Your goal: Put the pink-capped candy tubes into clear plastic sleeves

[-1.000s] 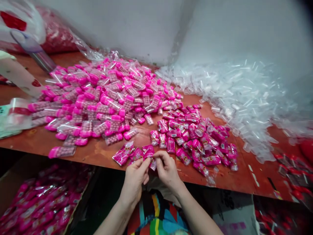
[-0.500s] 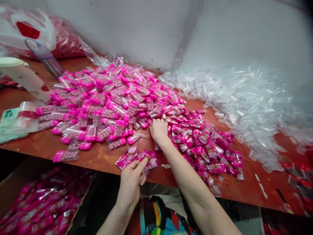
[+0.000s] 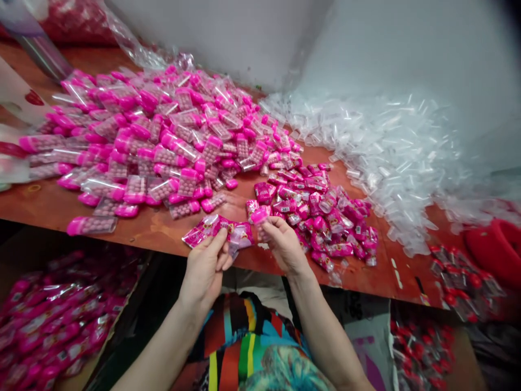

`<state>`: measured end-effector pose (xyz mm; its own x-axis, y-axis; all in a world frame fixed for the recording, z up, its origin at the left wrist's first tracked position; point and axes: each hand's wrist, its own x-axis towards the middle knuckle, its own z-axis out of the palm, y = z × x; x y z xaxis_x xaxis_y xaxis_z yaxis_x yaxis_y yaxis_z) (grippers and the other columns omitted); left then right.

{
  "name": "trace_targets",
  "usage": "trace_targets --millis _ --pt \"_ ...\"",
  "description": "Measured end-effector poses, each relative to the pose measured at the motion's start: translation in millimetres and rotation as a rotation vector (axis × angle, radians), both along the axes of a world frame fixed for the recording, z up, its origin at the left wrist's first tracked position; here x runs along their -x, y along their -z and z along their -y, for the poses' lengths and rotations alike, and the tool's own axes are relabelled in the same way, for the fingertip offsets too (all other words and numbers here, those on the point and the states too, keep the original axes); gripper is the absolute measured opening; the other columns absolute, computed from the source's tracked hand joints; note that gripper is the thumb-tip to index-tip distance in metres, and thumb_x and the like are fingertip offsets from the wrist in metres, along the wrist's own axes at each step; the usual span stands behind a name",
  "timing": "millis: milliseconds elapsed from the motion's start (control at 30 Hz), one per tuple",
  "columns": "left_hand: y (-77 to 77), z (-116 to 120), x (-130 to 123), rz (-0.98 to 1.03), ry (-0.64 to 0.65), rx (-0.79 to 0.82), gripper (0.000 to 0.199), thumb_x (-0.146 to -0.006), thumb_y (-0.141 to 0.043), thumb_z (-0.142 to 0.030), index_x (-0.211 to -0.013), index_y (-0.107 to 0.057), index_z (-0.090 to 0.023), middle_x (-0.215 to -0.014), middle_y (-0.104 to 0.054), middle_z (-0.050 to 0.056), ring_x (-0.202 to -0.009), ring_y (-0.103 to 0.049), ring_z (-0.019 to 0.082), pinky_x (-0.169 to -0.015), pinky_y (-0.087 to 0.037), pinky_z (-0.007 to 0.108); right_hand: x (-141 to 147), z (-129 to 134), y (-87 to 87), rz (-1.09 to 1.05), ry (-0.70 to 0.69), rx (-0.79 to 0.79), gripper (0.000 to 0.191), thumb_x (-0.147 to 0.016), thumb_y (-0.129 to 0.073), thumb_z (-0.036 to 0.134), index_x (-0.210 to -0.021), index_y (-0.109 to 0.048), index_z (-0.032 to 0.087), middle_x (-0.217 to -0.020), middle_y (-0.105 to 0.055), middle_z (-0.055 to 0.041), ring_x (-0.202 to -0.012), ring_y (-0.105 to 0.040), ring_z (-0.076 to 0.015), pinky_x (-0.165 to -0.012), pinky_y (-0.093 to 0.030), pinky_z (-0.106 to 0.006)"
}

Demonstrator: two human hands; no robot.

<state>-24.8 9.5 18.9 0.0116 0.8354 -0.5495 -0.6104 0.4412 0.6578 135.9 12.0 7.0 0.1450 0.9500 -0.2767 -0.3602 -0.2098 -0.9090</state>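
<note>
My left hand (image 3: 207,259) pinches flat, pink printed plastic sleeves (image 3: 202,228) between thumb and fingers, at the table's front edge. Right of it, my right hand (image 3: 286,248) is closed on a small candy bottle (image 3: 259,216) whose bright pink cap shows above the fingertips; its clear body is mostly hidden. The bottle is close to the sleeves' right end. Behind both hands spreads a large heap of clear pink-capped bottles (image 3: 163,155) filled with pink balls. To the right lies a smaller pile of bottles in pink sleeves (image 3: 321,209).
Clear empty plastic bottles (image 3: 391,157) are heaped along the wall on the right. Red-capped bottles (image 3: 464,282) and a red container (image 3: 494,252) sit at the far right. Below the red table (image 3: 142,236), a box at left holds pink-sleeved packs (image 3: 61,320).
My right hand has come back from the edge of the bottle heap towards my left hand, with a pink-capped bottle in it. My left hand still holds the sleeves. The view has shifted.
</note>
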Motion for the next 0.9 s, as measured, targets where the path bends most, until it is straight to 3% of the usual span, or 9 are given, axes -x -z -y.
trace_targets --millis 100,267,467,633,900 --pt "5.6 6 -5 0.066 0.034 0.01 0.031 -0.073 -0.078 -0.029 -0.063 -0.055 -0.012 -0.055 -0.053 -0.005 -0.034 -0.027 -0.001 -0.036 -0.023 0.016 5 34 3.3 -0.099 0.057 0.033 0.022 -0.08 -0.071 0.037 -0.088 -0.06 0.019 -0.071 -0.067 0.0017 -0.057 -0.058 -0.0097 -0.058 -0.048 -0.023" --pt "9.1 17 -17 0.092 0.077 0.003 0.029 -0.074 -0.077 -0.029 -0.066 -0.055 -0.012 -0.056 -0.054 -0.005 -0.034 -0.028 -0.001 -0.035 -0.024 0.016 18 65 7.2 0.004 0.06 -0.001 0.02 -0.088 -0.064 0.037 -0.094 -0.056 0.02 -0.074 -0.07 0.0004 -0.052 -0.056 -0.0082 -0.054 -0.046 -0.022" --pt "7.3 24 -26 0.044 0.083 -0.011 0.032 -0.071 -0.08 -0.031 -0.063 -0.055 -0.012 -0.056 -0.055 -0.005 -0.034 -0.029 -0.001 -0.035 -0.025 0.016 22 69 15.6 0.049 0.154 -0.03 0.023 -0.088 -0.063 0.04 -0.097 -0.053 0.021 -0.076 -0.07 0.0002 -0.05 -0.053 -0.0077 -0.049 -0.044 -0.02" --pt "9.5 26 -29 0.014 0.085 -0.01 0.034 -0.069 -0.081 -0.034 -0.062 -0.056 -0.012 -0.055 -0.055 -0.004 -0.034 -0.03 -0.001 -0.035 -0.025 0.017 23 76 14.2 0.068 0.086 -0.007 0.024 -0.088 -0.063 0.041 -0.096 -0.052 0.021 -0.069 -0.065 0.0027 -0.049 -0.051 -0.0074 -0.047 -0.042 -0.02" --pt "14.7 26 -34 -0.06 0.112 -0.06 0.037 -0.066 -0.082 -0.035 -0.061 -0.05 -0.017 -0.047 -0.036 -0.011 -0.035 -0.03 0.002 -0.036 -0.029 0.018 15 76 27.3 0.006 0.049 0.083 0.027 -0.085 -0.065 0.045 -0.093 -0.056 0.021 -0.066 -0.06 0.0036 -0.05 -0.053 -0.0078 -0.037 -0.031 -0.015"
